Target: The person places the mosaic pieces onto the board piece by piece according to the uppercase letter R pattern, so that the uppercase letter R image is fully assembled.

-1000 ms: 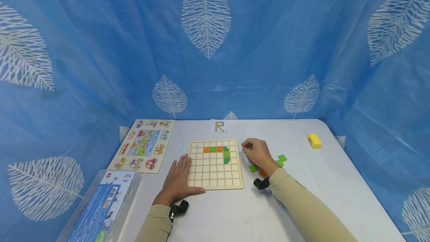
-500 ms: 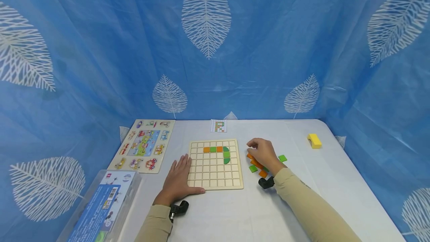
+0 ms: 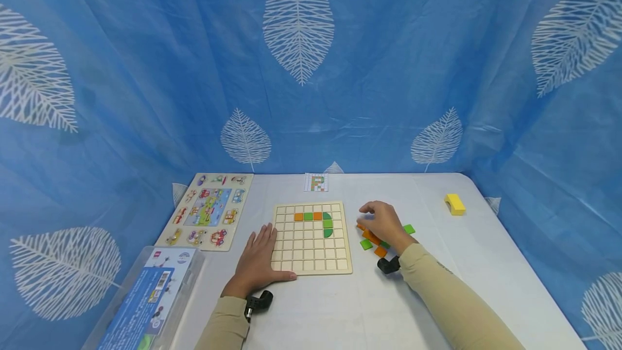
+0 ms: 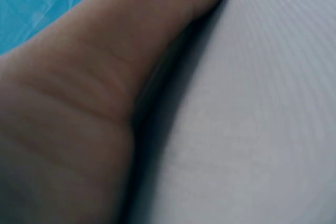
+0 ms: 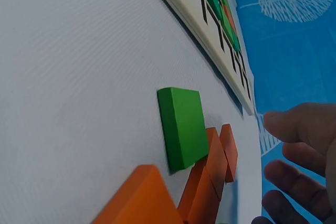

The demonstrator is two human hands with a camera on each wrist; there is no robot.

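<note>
Picking tiles (image 3: 371, 237) appears the current step: left hand (image 3: 257, 259) lies outstretched against the board (image 3: 311, 254), right hand (image 3: 383, 224) above them, fingers parted and empty, probably needing a pinch.

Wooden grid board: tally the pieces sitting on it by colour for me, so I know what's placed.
Orange squares: 2
Light green squares: 2
Dark green pieces with a rounded edge: 2
Total on the grid board: 6
</note>
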